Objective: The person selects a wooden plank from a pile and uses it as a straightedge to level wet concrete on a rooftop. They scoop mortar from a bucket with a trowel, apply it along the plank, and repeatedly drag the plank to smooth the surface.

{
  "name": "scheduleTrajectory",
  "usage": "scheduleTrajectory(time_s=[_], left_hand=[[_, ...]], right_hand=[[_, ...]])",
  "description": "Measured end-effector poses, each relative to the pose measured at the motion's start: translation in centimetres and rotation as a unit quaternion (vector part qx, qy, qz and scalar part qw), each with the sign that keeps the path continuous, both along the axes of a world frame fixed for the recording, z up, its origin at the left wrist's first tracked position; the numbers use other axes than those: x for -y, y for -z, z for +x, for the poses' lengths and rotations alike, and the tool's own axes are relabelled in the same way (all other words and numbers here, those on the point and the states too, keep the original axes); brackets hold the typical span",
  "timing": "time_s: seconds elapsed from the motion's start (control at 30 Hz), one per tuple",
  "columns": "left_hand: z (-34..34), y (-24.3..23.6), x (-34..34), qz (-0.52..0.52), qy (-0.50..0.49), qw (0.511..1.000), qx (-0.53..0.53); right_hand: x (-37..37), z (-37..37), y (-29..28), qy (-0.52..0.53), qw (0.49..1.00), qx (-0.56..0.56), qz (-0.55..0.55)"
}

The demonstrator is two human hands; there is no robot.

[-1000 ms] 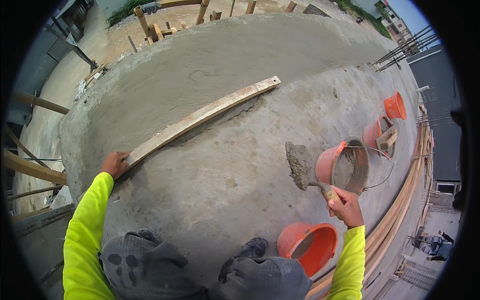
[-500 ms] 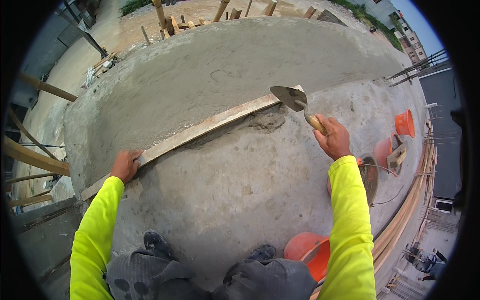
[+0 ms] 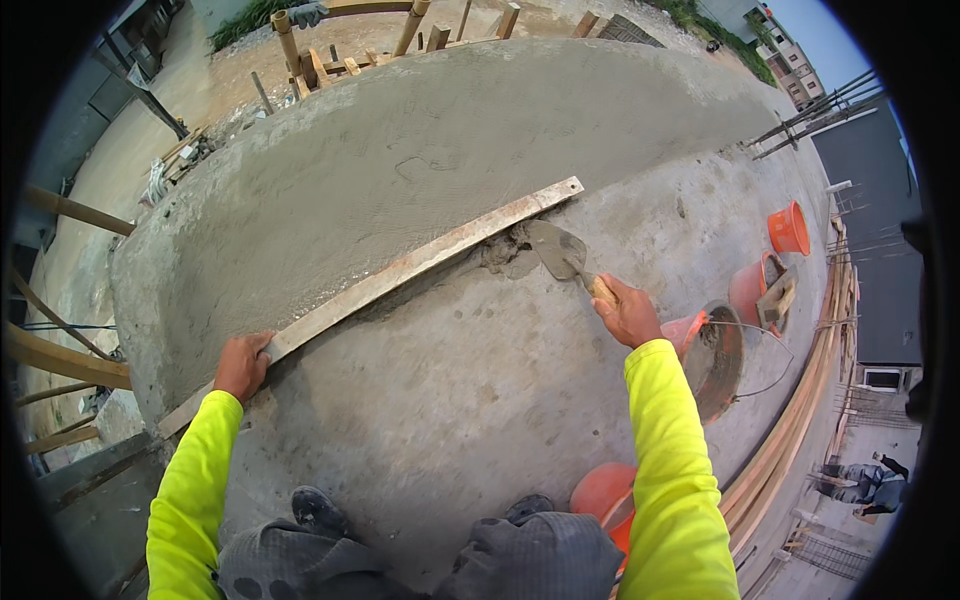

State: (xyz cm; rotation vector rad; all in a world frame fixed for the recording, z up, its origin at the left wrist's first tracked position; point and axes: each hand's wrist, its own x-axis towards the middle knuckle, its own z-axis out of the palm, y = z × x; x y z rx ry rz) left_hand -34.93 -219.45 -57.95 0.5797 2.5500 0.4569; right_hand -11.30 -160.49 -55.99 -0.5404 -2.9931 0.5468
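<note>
My left hand (image 3: 243,366) is closed round the near-left part of a long, pale straightedge (image 3: 420,262), which lies slantwise along the border of a smoothed grey mortar layer (image 3: 400,130). In my right hand (image 3: 630,314) is the wooden handle of a pointing trowel (image 3: 557,250). The trowel's blade is low over the rough concrete slab (image 3: 450,420), its left edge at a small heap of wet mortar (image 3: 500,250). That heap sits against the near side of the straightedge, towards its far end. Whether the blade presses on the slab I cannot tell.
Right of my right arm stand a mortar-filled bucket (image 3: 715,360), an orange bucket (image 3: 752,295) with a wooden float (image 3: 777,298), and another orange bucket (image 3: 789,230). One more (image 3: 603,492) is near my knee. Long timber strips (image 3: 790,440) line the right edge; rebar (image 3: 820,115) juts out behind.
My right hand has brought the trowel down and slightly left, from over the straightedge's far end to beside the mortar heap. The left hand keeps its grip on the straightedge.
</note>
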Motion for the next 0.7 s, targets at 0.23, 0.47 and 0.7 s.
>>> scheduleTrajectory(time_s=[0.23, 0.47, 0.7], left_hand=[[-0.1, 0.5, 0.5, 0.031, 0.011, 0.999, 0.001], [-0.5, 0.6, 0.8, -0.006, 0.023, 1.0, 0.001], [-1.2, 2.9, 2.0, 0.019, 0.039, 0.999, -0.005]], right_hand=[[6.6, -1.0, 1.7, 0.313, 0.855, 0.05, -0.412], [12.4, 5.9, -1.1, 0.172, 0.967, 0.083, -0.169], [8.7, 23.8, -13.6, 0.285, 0.958, -0.038, 0.014]])
